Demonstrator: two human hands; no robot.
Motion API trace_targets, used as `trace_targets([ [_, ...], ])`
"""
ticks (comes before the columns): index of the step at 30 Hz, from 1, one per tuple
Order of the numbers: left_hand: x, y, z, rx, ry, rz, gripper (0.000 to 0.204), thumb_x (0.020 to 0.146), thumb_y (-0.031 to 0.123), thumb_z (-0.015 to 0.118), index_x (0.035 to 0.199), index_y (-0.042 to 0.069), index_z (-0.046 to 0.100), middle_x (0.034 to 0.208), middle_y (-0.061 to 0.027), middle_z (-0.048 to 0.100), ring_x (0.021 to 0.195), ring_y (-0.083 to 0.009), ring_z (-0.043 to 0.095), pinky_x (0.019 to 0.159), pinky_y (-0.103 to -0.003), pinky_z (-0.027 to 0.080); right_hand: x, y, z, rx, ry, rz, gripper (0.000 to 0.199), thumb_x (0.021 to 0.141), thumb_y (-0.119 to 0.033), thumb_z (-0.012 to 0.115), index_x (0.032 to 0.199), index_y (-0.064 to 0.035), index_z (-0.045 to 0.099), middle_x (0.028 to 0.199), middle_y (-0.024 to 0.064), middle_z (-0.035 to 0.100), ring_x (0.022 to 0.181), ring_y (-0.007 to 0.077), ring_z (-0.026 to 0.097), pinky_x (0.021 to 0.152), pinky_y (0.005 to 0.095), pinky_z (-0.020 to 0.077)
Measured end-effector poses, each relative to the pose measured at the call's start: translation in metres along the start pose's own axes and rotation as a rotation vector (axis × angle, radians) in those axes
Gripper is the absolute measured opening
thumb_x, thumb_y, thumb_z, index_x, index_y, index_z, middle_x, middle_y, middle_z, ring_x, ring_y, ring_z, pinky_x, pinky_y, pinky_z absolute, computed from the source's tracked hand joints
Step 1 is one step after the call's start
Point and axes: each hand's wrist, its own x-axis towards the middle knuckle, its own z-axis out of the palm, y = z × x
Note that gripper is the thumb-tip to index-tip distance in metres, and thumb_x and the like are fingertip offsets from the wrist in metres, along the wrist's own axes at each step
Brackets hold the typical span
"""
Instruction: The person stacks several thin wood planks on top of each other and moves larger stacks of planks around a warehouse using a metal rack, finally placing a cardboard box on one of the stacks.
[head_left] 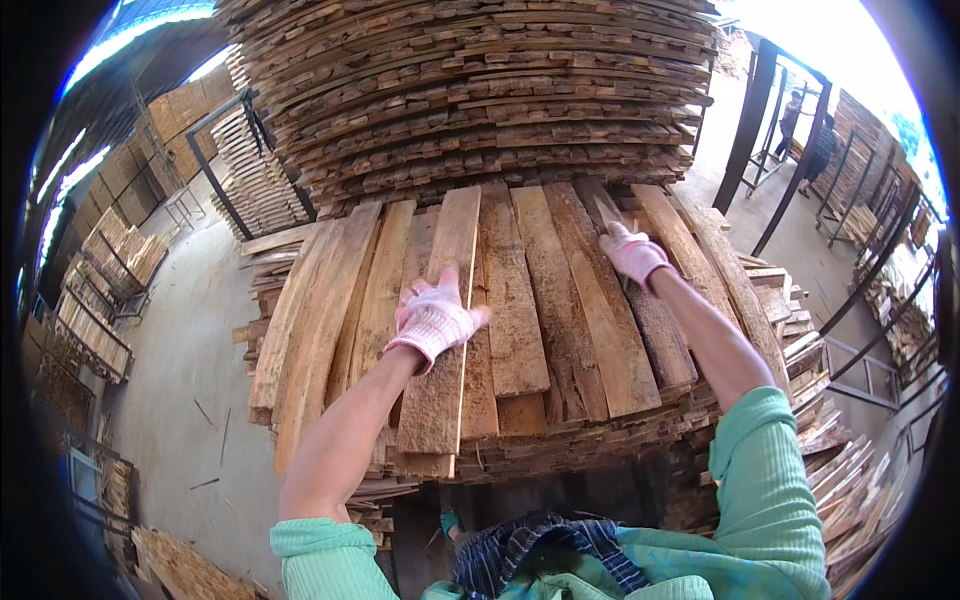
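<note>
The left hand point(434, 320) lay flat and open on a long plank point(443, 330) atop the stack point(560, 400); the right hand point(634, 254) closed around a thin strip point(607, 215) farther ahead. Sliding boards evenly, fingers clear of gaps, seemed wisest.

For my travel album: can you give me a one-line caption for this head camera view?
Gloved left hand and right hand press flat on rough planks atop a wood stack.
</note>
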Motion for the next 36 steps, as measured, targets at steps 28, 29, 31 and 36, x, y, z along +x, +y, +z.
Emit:
trace_targets([
  [28,0.038,0.187,0.019,-1.542,-0.119,0.370,0.061,0.090,0.034,0.076,0.136,0.009,0.044,0.084,-0.0024,0.055,0.059,-0.0129,0.052,0.048,-0.032,0.047,-0.133,0.063,-0.095,-0.320,-0.135,0.148,0.074,0.096,-0.061,0.051,0.148,-0.0080,0.046,0.142,0.0311,0.047,0.134,0.0462,0.042,0.114,0.0609,0.0267],
  [29,0.047,0.207,0.028,-1.511,-0.106,0.338,0.064,0.090,0.035,0.076,0.138,0.008,0.043,0.095,-0.0061,0.057,0.070,-0.0161,0.056,0.057,-0.036,0.050,-0.143,0.069,-0.068,-0.409,0.080,0.075,0.078,0.094,-0.062,0.053,0.149,-0.0081,0.044,0.145,0.0318,0.044,0.135,0.0471,0.040,0.114,0.0605,0.0271],
  [31,0.040,0.243,0.035,-1.469,-0.116,0.273,0.072,0.088,0.038,0.076,0.142,0.008,0.040,0.117,-0.0136,0.057,0.096,-0.0233,0.058,0.078,-0.042,0.052,-0.141,0.077,-0.073,-0.343,0.059,0.054,0.076,0.093,-0.060,0.058,0.147,-0.0080,0.046,0.140,0.0304,0.049,0.131,0.0459,0.044,0.109,0.0608,0.0316],
  [36,0.035,0.279,0.049,-1.364,-0.172,0.214,0.105,0.089,0.045,0.070,0.162,0.004,0.008,0.156,-0.0244,0.038,0.138,-0.0325,0.045,0.110,-0.039,0.039,-0.105,0.079,-0.106,-0.371,-0.151,0.155,0.066,0.086,-0.048,0.068,0.136,-0.0067,0.057,0.131,0.0242,0.060,0.122,0.0363,0.058,0.100,0.0496,0.0480],
])
